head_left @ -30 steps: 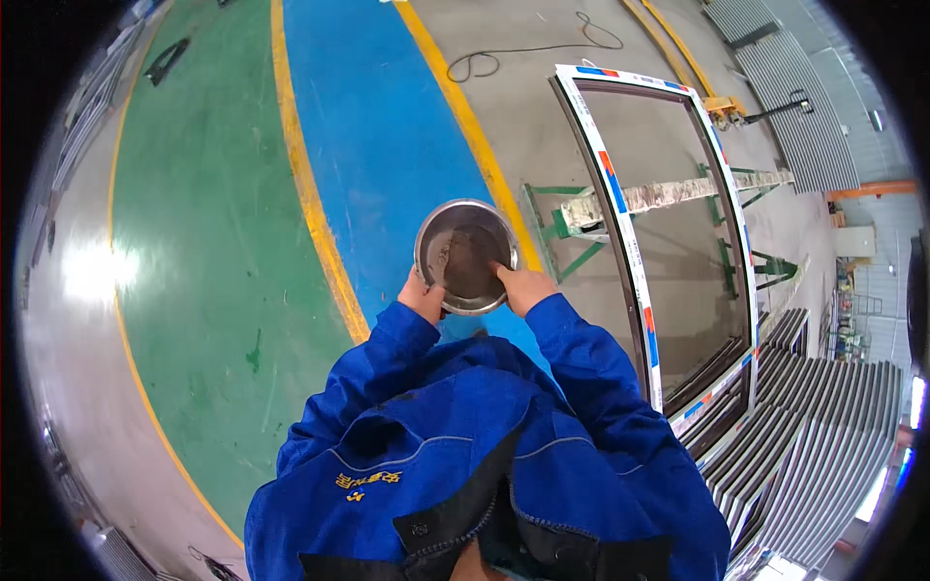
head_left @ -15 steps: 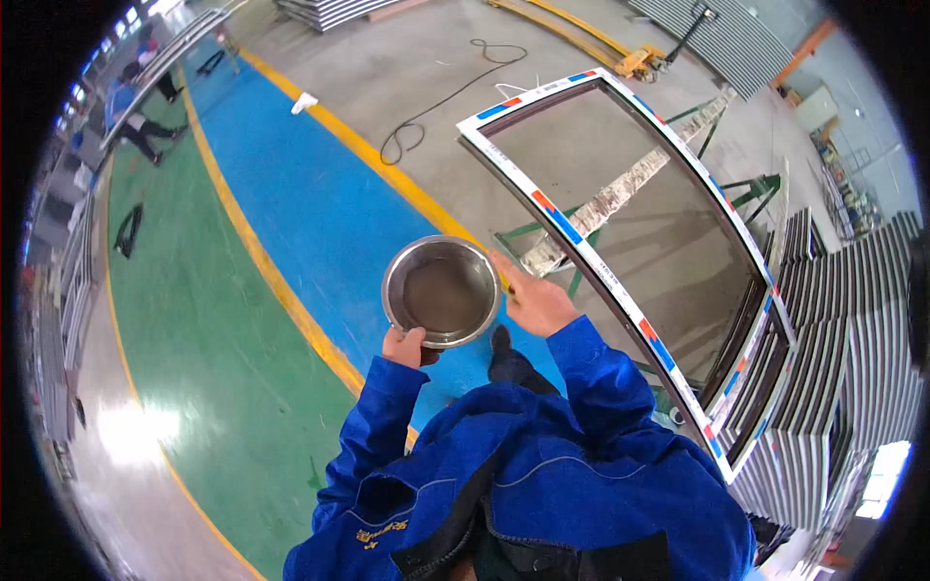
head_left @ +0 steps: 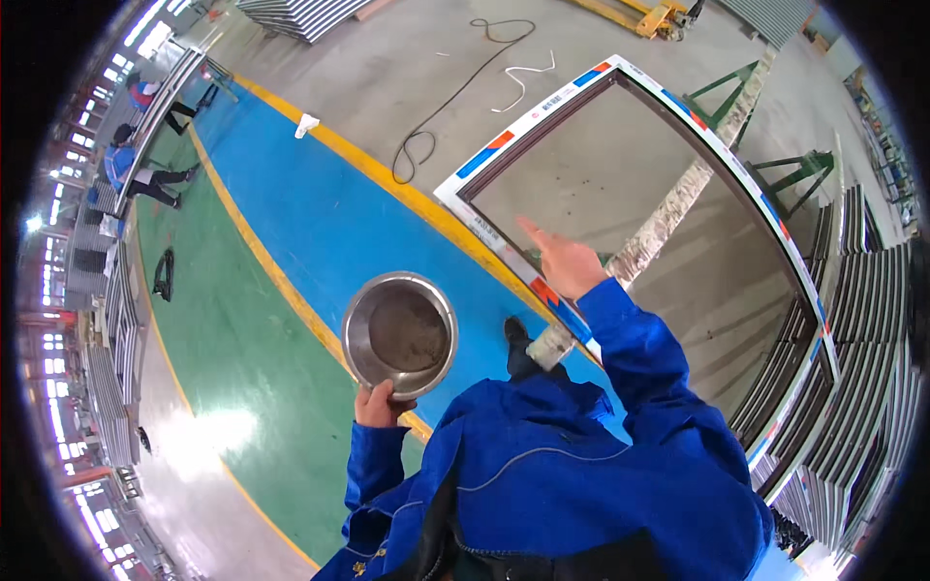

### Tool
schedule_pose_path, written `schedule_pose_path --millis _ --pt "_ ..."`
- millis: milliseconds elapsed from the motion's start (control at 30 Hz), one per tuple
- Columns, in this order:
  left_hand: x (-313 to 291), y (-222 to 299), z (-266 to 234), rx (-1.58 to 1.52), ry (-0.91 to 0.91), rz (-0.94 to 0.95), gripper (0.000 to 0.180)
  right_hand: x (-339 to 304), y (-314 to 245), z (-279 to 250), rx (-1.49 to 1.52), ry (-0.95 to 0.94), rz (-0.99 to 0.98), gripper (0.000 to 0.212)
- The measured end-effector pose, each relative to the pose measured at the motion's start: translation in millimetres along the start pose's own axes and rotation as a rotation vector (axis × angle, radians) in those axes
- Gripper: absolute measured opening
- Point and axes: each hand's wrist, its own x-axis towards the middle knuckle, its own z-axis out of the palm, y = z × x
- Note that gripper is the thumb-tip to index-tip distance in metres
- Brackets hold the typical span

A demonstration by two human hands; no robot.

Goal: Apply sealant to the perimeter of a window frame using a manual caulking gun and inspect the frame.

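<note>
Left hand (head_left: 380, 405) grips metal bowl (head_left: 359, 334), not set down; right hand (head_left: 573, 265), seemingly empty, points near frame's (head_left: 482, 232) left edge.

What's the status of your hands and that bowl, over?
Left hand gripping bowl at near rim. Right hand off bowl, finger extended; frame contact unclear. Bowl mouth up, contents unclear. Frame close on right side.
</note>
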Motion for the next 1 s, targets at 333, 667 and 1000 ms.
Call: schedule_pose_path --millis 333,667,1000 --pt "14 43 32 -0.053 0.128 -0.011 0.041 132 35 49 -0.057 -0.265 -0.103 0.052" --pt "19 49 34 -0.009 0.204 -0.031 0.040 162 32 71 -0.044 -0.324 -0.176 0.044" --pt "30 40 26 -0.019 0.243 -0.054 0.039 177 30 89 -0.141 -0.335 -0.201 0.054"
